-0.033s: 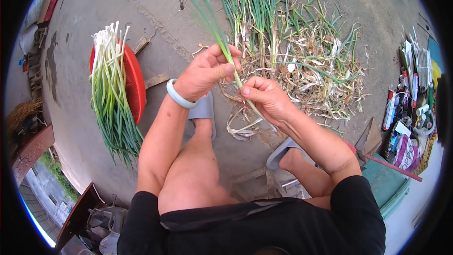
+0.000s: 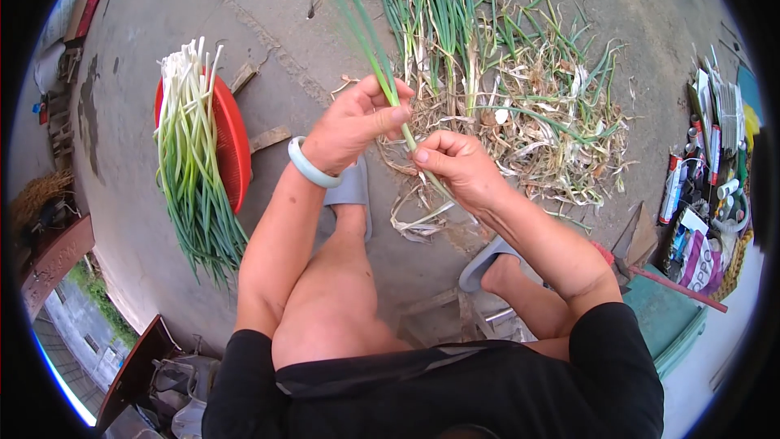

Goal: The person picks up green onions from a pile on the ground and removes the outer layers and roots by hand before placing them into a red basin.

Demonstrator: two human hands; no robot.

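Observation:
A single spring onion [image 2: 409,136] is held slantwise in front of me, its green leaves pointing up and away to the left. My left hand [image 2: 363,120], with a pale bangle at the wrist, is closed round it where the green begins. Lower down, the thumb and fingers of my right hand [image 2: 459,164] pinch the pale stalk. Beyond my hands lies a bunch of untrimmed spring onions [image 2: 439,24] on the floor. Right of that spreads a heap of dry, peeled-off skins and leaves [image 2: 569,138].
At left, cleaned spring onions [image 2: 191,138] lie across a red plastic basket [image 2: 234,146], white ends away from me. Wood pieces [image 2: 270,138] stick out beside it. Assorted household clutter [image 2: 707,187] stands at far right, near a green box [image 2: 662,313]. My grey slippers [image 2: 351,187] rest on the concrete.
The leaf tips of the held spring onion have swung slightly. Both hands keep nearly the same place and grip.

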